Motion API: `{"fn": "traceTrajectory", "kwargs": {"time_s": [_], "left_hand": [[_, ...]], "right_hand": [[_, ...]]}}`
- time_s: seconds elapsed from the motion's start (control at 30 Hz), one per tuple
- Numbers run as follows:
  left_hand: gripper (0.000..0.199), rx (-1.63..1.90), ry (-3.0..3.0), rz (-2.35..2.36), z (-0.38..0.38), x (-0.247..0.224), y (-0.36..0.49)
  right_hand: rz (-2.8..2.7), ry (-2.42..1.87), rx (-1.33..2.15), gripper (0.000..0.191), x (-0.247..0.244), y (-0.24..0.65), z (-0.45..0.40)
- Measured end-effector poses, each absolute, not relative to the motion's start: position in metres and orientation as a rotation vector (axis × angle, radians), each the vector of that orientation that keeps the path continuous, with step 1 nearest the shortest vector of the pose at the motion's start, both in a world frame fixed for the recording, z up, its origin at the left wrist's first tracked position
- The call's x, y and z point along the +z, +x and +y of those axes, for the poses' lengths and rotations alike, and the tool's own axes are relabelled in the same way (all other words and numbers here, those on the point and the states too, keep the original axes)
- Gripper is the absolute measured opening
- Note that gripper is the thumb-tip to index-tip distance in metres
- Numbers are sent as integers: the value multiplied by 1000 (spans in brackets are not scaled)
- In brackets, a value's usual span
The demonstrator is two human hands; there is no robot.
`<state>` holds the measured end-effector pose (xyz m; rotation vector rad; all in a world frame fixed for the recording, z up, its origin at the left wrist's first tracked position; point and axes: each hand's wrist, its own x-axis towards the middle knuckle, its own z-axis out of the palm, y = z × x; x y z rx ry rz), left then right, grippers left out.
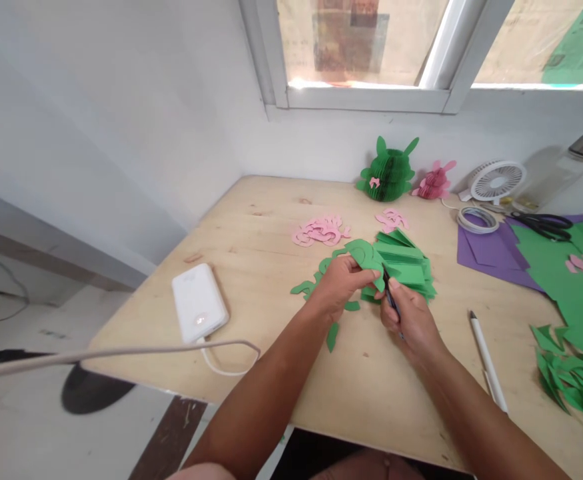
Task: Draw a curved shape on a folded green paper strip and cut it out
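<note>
My left hand [340,283] pinches a curved green paper piece [365,253] between thumb and fingers. My right hand [411,317] grips a slim dark tool [390,293], its tip against the lower edge of that paper. Fingers hide most of the tool, so I cannot tell whether it is a knife or scissors. Behind my right hand lies a stack of folded green paper [405,263]. Loose green paper cutouts [304,287] lie around my left hand, some partly under it. Pink paper cutouts [321,231] rest farther back.
A white power bank [198,303] with a cable sits at left. Green [390,175] and pink [434,182] paper figures stand by the wall, near a small fan [498,181]. At right are black scissors [546,225], purple sheets [496,253], green scraps [574,380] and a white pen [488,360].
</note>
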<state>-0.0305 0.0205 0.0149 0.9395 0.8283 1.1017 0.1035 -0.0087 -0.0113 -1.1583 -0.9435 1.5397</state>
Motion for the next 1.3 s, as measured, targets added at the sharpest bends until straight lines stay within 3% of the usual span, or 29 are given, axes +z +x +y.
{"fn": "traceTrajectory", "kwargs": {"time_s": [0.9, 1.3], "left_hand": [[27, 1209, 819, 977, 20, 13, -26], [20, 1229, 817, 992, 20, 13, -25]], "right_hand": [[-954, -1157, 1535, 44, -15, 103, -8], [-952, -1152, 1546, 45, -18, 103, -8]]}}
